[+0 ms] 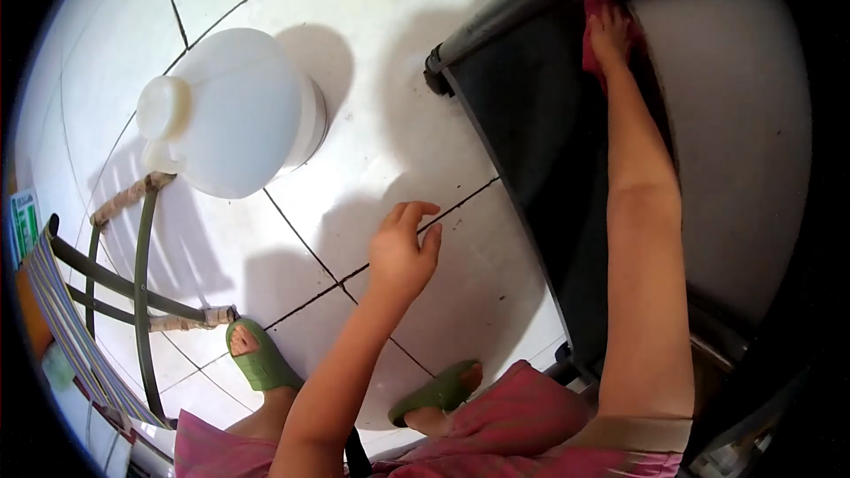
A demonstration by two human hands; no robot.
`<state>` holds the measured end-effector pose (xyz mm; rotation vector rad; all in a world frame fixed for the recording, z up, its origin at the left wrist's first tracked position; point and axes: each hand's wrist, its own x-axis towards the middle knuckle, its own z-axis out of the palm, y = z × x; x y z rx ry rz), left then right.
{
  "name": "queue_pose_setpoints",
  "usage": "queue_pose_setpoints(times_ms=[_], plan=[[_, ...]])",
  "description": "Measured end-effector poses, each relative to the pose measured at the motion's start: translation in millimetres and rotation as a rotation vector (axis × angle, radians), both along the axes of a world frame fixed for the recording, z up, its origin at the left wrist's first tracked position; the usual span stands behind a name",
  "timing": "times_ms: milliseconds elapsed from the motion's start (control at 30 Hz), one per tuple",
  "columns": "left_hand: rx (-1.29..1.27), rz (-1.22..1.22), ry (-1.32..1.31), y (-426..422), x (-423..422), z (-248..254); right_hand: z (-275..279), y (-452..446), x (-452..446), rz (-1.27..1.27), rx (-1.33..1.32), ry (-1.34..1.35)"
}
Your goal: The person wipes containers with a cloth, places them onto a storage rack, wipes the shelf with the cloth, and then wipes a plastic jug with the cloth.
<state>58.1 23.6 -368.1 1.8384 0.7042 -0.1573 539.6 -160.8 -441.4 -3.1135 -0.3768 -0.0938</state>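
Note:
My right hand (609,34) reaches far forward on an outstretched arm and presses a pink cloth (591,46) against the far part of a black panel (540,115). Part of the cloth is covered by the hand. The panel belongs to a piece of furniture with a dark frame. My left hand (404,250) hangs over the tiled floor with its fingers loosely bent and the thumb apart. Nothing is in it, and it touches nothing.
A large whitish plastic jug (239,115) stands on the white tiled floor (372,142) at the upper left. Left of my feet is a folding stool (142,257) with a striped seat. A black caster (437,73) sits at the furniture's corner. Green slippers (258,358) are on my feet.

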Motion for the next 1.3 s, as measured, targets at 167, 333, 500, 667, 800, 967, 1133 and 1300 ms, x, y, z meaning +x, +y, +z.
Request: queue_pose_setpoints(times_ms=[167,333,500,667,800,967,1133,1300], plan=[[-0.034,-0.029,-0.067,-20,0,9,-5,7,-39,0.41,-0.224,-0.267],[-0.079,-0.066,-0.045,-36,9,17,26,44,-219,0.801,0.143,-0.192],[-0.135,-0.072,-0.238,-54,24,6,76,12,-341,0.718,0.249,0.125],[-0.197,-0.066,-0.259,-52,42,28,88,-128,-435,0.361,0.07,0.207],[-0.259,-0.06,-0.248,-42,37,28,83,-236,-497,0.149,0.065,0.162],[-0.215,0.0,-0.278,-35,30,0,48,-171,-467,-0.011,0.097,-0.105],[-0.262,0.012,-0.275,-54,41,9,77,-28,-390,0.363,0.151,0.054],[-0.283,0.05,-0.232,-81,46,15,67,-38,-335,0.564,0.278,0.05]])
